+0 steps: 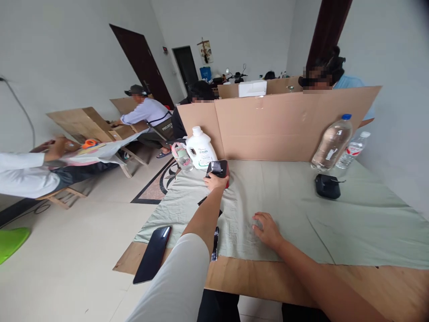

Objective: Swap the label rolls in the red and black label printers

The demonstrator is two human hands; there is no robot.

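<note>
Black device [218, 169] gripped by left hand [215, 181]; right hand [267, 229] flat on cloth [351, 214].

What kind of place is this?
Probably a shared workroom: several people sit at separate tables, cardboard dividers screen each place, and a pale green cloth lies spread over this wooden table.

soft even daylight, edges warped, slight blur

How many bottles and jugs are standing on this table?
4. A white jug and a small clear bottle stand at the far left by the left hand; a large clear bottle and a smaller one stand far right. The cardboard screen may hide more.
</note>
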